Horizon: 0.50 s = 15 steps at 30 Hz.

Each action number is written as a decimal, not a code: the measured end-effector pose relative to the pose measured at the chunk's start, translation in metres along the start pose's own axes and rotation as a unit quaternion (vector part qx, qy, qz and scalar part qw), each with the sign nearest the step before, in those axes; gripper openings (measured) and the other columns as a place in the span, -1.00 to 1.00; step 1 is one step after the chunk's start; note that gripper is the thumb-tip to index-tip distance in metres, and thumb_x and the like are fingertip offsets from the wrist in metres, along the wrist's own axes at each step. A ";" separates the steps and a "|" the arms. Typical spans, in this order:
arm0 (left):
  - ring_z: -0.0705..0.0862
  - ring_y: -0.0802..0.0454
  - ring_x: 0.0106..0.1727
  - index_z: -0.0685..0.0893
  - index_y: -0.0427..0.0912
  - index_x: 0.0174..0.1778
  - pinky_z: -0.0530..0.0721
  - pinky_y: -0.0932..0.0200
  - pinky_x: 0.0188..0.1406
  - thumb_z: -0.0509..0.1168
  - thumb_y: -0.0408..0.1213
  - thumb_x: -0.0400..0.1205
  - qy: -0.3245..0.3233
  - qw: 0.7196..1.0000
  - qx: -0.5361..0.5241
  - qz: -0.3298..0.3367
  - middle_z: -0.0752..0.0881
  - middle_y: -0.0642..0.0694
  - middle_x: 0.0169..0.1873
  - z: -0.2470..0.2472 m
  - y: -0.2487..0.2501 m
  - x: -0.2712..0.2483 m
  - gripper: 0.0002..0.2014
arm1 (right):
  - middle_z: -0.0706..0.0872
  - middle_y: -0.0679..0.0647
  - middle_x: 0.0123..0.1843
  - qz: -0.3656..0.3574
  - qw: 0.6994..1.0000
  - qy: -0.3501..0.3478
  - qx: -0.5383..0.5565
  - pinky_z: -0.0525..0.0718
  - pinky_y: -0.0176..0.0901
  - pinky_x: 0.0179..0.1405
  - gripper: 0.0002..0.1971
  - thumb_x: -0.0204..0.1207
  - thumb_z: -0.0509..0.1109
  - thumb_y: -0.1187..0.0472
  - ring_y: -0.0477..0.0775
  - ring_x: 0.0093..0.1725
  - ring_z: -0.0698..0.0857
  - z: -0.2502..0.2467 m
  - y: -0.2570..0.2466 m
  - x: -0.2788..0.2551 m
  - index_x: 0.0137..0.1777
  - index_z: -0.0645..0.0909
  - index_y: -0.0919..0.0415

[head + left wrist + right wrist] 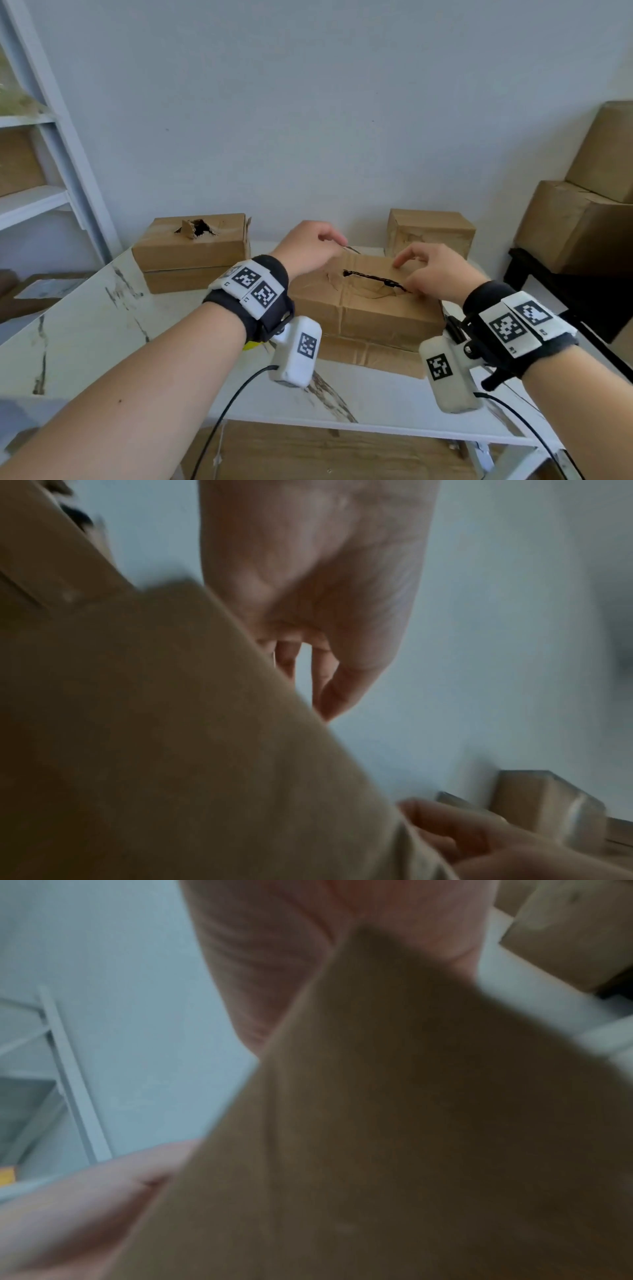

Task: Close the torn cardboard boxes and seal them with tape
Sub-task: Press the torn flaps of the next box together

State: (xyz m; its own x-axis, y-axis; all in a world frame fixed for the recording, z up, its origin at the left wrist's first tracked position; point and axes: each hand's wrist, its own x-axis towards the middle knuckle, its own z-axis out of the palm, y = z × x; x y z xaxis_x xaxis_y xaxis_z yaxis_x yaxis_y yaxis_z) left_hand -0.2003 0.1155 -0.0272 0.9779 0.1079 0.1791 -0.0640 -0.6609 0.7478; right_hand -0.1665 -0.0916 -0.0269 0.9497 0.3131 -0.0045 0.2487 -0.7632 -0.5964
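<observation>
A brown cardboard box [363, 308] with a long dark tear [373, 279] across its top lies in the middle of the table. My left hand [308, 250] hovers over its back left corner. Thumb and forefinger pinch a thin strip that looks like clear tape; the strip itself barely shows. My right hand [431, 274] arches over the right end of the tear, fingertips resting on the box top. The left wrist view is blurred: my left hand [308, 615] with hanging fingers beside the box [154, 723]. The right wrist view shows little but blurred cardboard [377, 1123].
A second box [191, 246] with a ragged hole [197, 228] stands at the back left, a third box [431, 229] at the back right. Larger boxes [582, 222] are stacked on the right, a white shelf [51, 171] on the left. Under my left wrist peeks something yellow [251, 344].
</observation>
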 end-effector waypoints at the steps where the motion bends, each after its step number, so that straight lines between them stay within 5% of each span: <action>1: 0.67 -0.05 0.15 0.76 -0.07 -0.08 0.52 0.40 -0.16 0.28 -0.37 0.58 -0.008 1.000 -0.013 0.003 0.72 -0.06 0.11 0.008 0.005 0.001 -0.83 | 0.55 0.07 0.17 -0.003 1.000 -0.001 0.004 0.46 -0.30 -0.47 -0.69 0.39 0.36 0.43 -0.02 -0.23 0.62 -0.001 0.002 -0.003 -0.12 0.65 -0.06; 6: 0.66 -0.12 0.10 0.67 -0.10 -0.48 0.54 0.18 -0.10 0.20 -0.54 0.51 -0.014 1.000 -0.013 -0.019 0.75 -0.07 -0.07 0.024 0.006 0.001 -0.67 | 0.66 -0.05 -0.12 -0.014 1.000 0.016 0.019 0.41 -0.35 -0.48 -0.68 0.43 0.28 0.43 -0.12 -0.32 0.54 -0.004 0.003 -0.012 -0.35 0.68 0.00; 9: 0.60 0.03 0.08 0.63 -0.15 -0.54 0.39 0.25 0.04 0.15 -0.60 0.48 -0.010 1.000 -0.012 -0.026 0.70 -0.03 -0.05 0.024 0.004 0.002 -0.64 | 0.67 -0.07 -0.28 -0.037 0.999 0.002 0.033 0.53 -0.28 -0.29 -0.65 0.43 0.30 0.41 -0.03 -0.21 0.59 0.001 -0.003 -0.011 -0.46 0.69 0.01; 12: 0.55 0.10 0.14 0.64 -0.19 -0.56 0.37 0.27 0.02 0.16 -0.57 0.47 -0.022 0.999 -0.036 -0.023 0.66 -0.01 0.05 0.021 0.007 0.000 -0.66 | 0.70 0.02 -0.25 -0.051 0.998 -0.015 0.031 0.67 -0.12 -0.03 -0.81 0.45 0.39 0.30 0.00 -0.16 0.62 0.006 -0.009 -0.011 -0.34 0.77 0.16; 15: 0.48 0.11 0.28 0.70 -0.14 -0.55 0.32 0.24 0.09 0.21 -0.28 0.38 -0.073 0.996 -0.047 -0.013 0.58 0.06 0.26 0.017 0.011 -0.007 -0.77 | 0.68 -0.02 -0.19 -0.068 0.997 -0.025 0.021 0.66 -0.04 0.16 -0.85 0.48 0.42 0.22 0.01 -0.06 0.63 0.003 -0.013 -0.013 -0.18 0.81 0.24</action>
State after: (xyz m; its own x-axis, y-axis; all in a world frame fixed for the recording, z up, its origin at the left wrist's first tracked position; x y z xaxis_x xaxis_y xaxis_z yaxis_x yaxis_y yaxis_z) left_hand -0.2042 0.0949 -0.0306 0.9976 0.0103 0.0683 -0.0493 -0.5863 0.8086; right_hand -0.1830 -0.0843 -0.0217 0.8969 0.4407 0.0381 0.3649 -0.6884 -0.6269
